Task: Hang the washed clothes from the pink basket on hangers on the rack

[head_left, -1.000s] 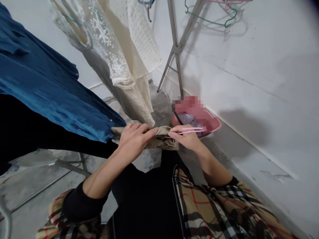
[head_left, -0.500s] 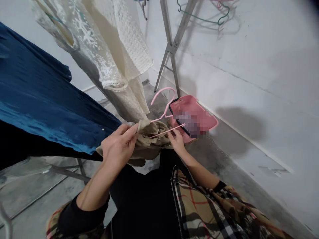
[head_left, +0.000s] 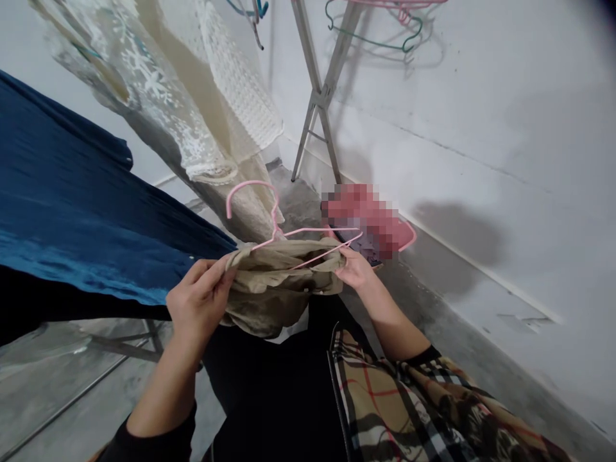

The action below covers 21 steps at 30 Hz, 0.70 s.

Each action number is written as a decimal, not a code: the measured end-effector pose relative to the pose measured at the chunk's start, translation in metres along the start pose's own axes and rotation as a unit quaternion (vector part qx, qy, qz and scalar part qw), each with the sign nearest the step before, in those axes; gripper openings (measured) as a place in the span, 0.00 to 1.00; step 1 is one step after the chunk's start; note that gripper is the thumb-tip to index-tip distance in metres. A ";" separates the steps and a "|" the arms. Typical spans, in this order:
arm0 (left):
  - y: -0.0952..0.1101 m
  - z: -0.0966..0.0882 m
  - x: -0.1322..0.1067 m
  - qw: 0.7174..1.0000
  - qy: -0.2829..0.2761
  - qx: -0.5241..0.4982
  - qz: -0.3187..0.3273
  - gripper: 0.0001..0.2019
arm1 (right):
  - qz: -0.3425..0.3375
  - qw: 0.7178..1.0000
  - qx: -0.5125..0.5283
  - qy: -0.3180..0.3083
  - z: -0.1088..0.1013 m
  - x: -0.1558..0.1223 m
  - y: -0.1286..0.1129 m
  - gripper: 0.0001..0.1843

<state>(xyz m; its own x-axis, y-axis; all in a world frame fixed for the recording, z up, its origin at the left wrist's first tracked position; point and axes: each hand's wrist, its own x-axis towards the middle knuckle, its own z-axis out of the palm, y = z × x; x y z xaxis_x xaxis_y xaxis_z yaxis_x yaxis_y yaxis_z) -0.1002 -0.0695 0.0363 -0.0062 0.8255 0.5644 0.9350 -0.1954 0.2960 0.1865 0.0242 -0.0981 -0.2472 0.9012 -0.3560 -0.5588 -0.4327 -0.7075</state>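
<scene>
A crumpled beige garment (head_left: 276, 282) is stretched between my two hands at the middle of the view. My left hand (head_left: 197, 305) pinches its left edge with closed fingers. My right hand (head_left: 355, 268) grips its right edge together with the end of a pink wire hanger (head_left: 269, 218). The hanger's arm runs through the top of the garment and its hook curls up to the left. My plaid sleeves and dark clothing fill the bottom of the view.
A blue garment (head_left: 81, 218) hangs at the left, with white lace and cream garments (head_left: 202, 115) behind it. A metal rack leg (head_left: 317, 96) stands at the back by the white wall. A pink basin (head_left: 380, 224) sits on the concrete floor. Green and pink hangers (head_left: 385, 25) hang at the top.
The hands have moved apart, which spread the bunched garment wide. The pink hanger has come out of the right hand's side and now lies across the garment's top, hook up and further left.
</scene>
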 end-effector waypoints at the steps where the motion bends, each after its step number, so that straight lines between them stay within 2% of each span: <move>1: -0.002 0.001 -0.001 1.000 0.004 -0.008 -0.006 0.11 | -0.003 1.000 0.016 0.005 0.001 -0.003 -0.005 0.12; 5: -0.008 0.003 -0.001 0.999 0.030 -0.036 -0.021 0.11 | 0.015 0.993 0.115 0.027 0.012 -0.013 -0.021 0.12; 8: -0.015 0.002 -0.001 0.997 0.034 -0.059 -0.035 0.11 | 0.047 0.975 0.210 0.052 0.020 -0.021 -0.030 0.11; 11: -0.024 0.004 -0.004 0.994 0.050 -0.088 -0.046 0.11 | 0.041 0.965 0.249 0.069 0.027 -0.027 -0.034 0.12; 14: -0.031 0.005 -0.007 0.990 0.051 -0.107 -0.072 0.11 | 0.023 0.966 0.252 0.044 0.030 -0.029 -0.035 0.13; 17: -0.031 0.004 -0.009 0.984 0.052 -0.130 -0.107 0.12 | 0.014 0.973 0.230 0.000 0.028 -0.028 -0.032 0.09; 19: -0.028 0.002 -0.008 0.982 0.057 -0.146 -0.109 0.12 | 0.008 0.980 0.199 -0.021 0.025 -0.026 -0.028 0.05; 21: -0.023 -0.002 -0.006 0.983 0.052 -0.150 -0.091 0.12 | -0.003 0.987 0.156 -0.027 0.021 -0.025 -0.023 0.08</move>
<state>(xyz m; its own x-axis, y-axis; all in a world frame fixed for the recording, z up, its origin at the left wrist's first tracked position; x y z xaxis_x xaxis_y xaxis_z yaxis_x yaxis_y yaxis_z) -0.1225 -0.0707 0.0279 -0.2141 0.8053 0.5529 0.7684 -0.2107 0.6043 0.1890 0.0127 -0.0600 -0.2806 0.9076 -0.3123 -0.7746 -0.4063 -0.4847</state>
